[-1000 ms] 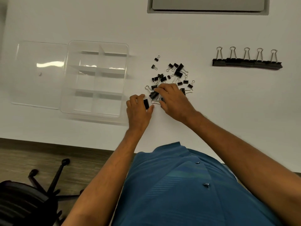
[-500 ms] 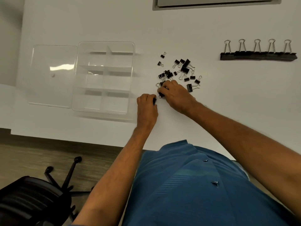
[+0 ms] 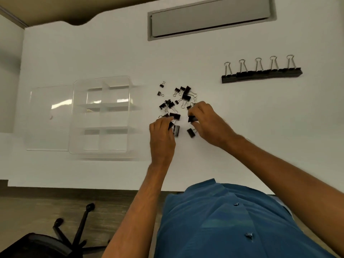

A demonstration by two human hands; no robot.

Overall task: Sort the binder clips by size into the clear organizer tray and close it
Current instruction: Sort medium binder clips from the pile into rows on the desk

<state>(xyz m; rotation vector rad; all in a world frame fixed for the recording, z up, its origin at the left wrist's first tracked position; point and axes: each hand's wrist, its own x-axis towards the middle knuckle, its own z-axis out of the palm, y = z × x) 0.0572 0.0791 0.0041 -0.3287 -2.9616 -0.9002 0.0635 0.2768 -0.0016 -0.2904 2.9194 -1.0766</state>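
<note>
On the white counter point(image 3: 242, 127), the right hand point(image 3: 208, 123) pinches a black medium binder clip point(image 3: 192, 119) in its grip. The left hand point(image 3: 161, 133) grips another clip (mostly hidden). The loose pile of black clips point(image 3: 178, 99) lies beside the open clear plastic organizer tray point(image 3: 101, 116).

Bright, even overhead light; soft shadows on white tabletop point(image 3: 242, 127). Glare streak on clear lid point(image 3: 50, 116). Slight motion blur; wide-angle bending at edges.

Both bare forearms reach forward. The left hand point(image 3: 162, 131) curls its fingers palm down; the right hand point(image 3: 206, 121) pinches with curled fingers.
</note>
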